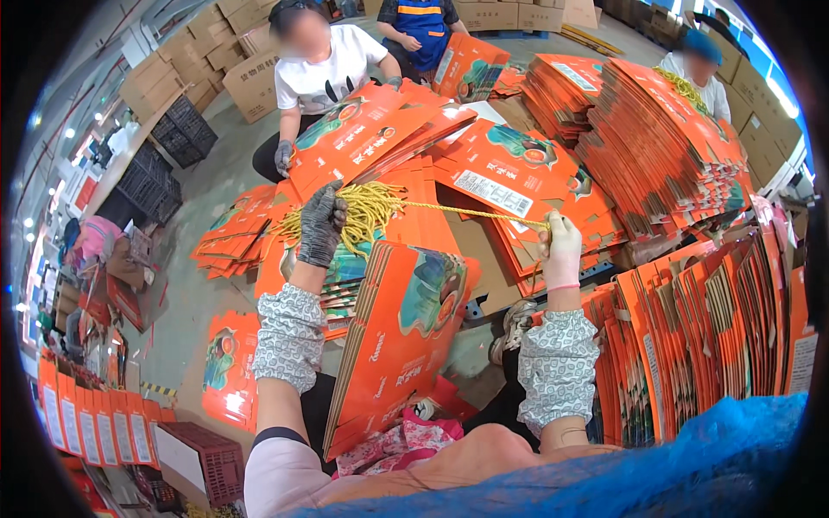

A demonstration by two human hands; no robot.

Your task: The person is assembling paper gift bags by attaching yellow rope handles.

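Observation:
A yellow cord (pixel 466 210) is stretched between my two hands, over the orange cartons. My left hand (pixel 322 226), in a dark grey glove, is closed at the left edge of a heap of yellow cords (pixel 367 211). In a white glove, my right hand (pixel 561 244) pinches the cord's other end. A small stack of flat orange cartons (pixel 397 337) with a green and blue picture leans upright against my lap, below the cord. More flat orange cartons (pixel 509 173) lie beyond it.
Tall piles of flat cartons (pixel 648 129) stand at the far right, and a row of upright cartons (pixel 691 337) is near right. Opposite me, a person in a white shirt (pixel 324 65) handles cartons. Dark crates (pixel 151 181) stand at the left.

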